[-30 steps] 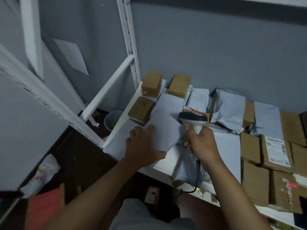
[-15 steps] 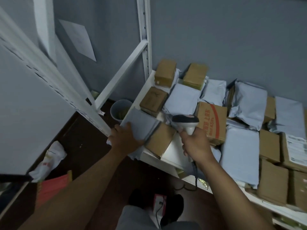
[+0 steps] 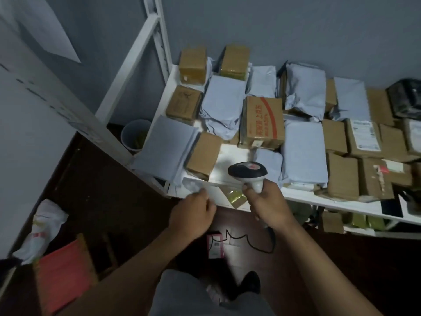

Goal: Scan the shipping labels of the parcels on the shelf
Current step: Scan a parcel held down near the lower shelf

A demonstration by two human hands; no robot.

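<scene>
The white shelf (image 3: 303,197) is covered with brown cartons and grey-white mailer bags. A grey mailer (image 3: 166,147) lies flat at the front left corner, with a small brown box (image 3: 204,155) beside it. A larger carton with red print (image 3: 262,122) stands behind them. My right hand (image 3: 267,206) grips the handle of a black-and-white barcode scanner (image 3: 247,171), whose head points at the shelf's front. My left hand (image 3: 193,214) is blurred, with fingers curled just below the shelf edge. They touch the corner of a white mailer (image 3: 190,184).
A labelled carton (image 3: 364,135) and several more boxes fill the shelf's right side. A white bin (image 3: 134,135) stands on the dark floor by the shelf's left end. The scanner cable (image 3: 252,245) trails down to the floor. A red item (image 3: 61,272) lies at the lower left.
My left hand let go of the grey mailer, which now lies on the shelf's front left corner, and dropped back to the shelf edge. The scanner moved slightly right and toward me.
</scene>
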